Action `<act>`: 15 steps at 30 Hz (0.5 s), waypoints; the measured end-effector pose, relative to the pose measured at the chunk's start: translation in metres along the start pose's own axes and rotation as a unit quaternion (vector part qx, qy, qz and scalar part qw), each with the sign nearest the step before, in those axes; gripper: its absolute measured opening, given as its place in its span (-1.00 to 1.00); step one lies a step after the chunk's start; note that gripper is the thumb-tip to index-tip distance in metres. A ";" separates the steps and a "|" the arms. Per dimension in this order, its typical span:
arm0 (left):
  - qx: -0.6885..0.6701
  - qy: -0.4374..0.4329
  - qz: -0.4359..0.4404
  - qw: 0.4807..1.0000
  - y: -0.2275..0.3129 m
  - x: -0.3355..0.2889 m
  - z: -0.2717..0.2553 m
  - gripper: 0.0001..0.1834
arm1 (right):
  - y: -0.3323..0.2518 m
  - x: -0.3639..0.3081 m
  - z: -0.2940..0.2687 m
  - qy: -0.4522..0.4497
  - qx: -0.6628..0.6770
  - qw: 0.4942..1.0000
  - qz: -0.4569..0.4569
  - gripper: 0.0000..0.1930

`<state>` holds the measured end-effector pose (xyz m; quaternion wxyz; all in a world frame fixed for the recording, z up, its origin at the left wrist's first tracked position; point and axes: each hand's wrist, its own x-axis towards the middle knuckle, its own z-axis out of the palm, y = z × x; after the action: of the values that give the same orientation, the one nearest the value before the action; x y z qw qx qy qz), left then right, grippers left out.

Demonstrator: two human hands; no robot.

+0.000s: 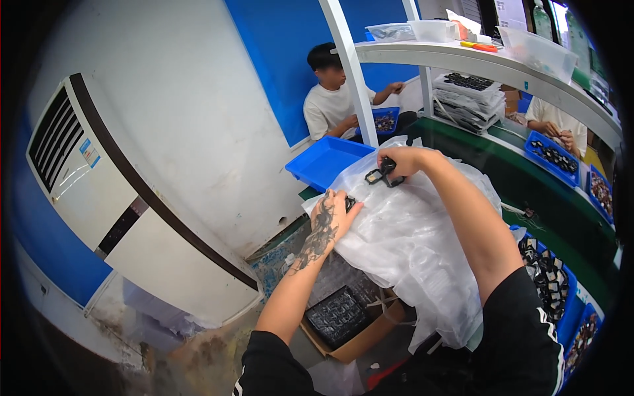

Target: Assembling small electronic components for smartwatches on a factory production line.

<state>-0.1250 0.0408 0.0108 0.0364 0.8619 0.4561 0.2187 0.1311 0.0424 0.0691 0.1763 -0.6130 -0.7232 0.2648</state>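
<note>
My right hand (pixel 411 160) is closed around small black plastic parts (pixel 386 174), some of which stick out past the fingertips with a pale patch on one. Lower and to the left, my tattooed left hand (pixel 335 216) bends its fingers and thumb around another small black part (pixel 350 203), mostly hidden by the hand. Both hands are above a crumpled sheet of translucent white plastic (pixel 413 231), which drapes over the bench edge toward me. Just beyond them lies a blue tray (pixel 330 162) with a bare bottom.
Below, an open cardboard box (pixel 370 344) holds a black wrapped pack (pixel 338 317). Blue trays of black parts (pixel 545 280) stand at right on the green bench (pixel 528 221). A white shelf (pixel 462 54) spans above. Two people (pixel 323 105) work beyond; a tall air conditioner (pixel 132 218) stands left.
</note>
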 end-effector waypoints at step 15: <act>-0.122 0.147 0.010 0.981 -0.005 0.000 -0.004 -0.56 | 0.055 -0.007 -0.021 0.273 0.266 0.922 0.067 -0.66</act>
<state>-0.1300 0.0434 0.0131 0.0719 0.8136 0.4178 0.3979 0.1880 0.0453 0.0536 0.5057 -0.6393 -0.5065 0.2810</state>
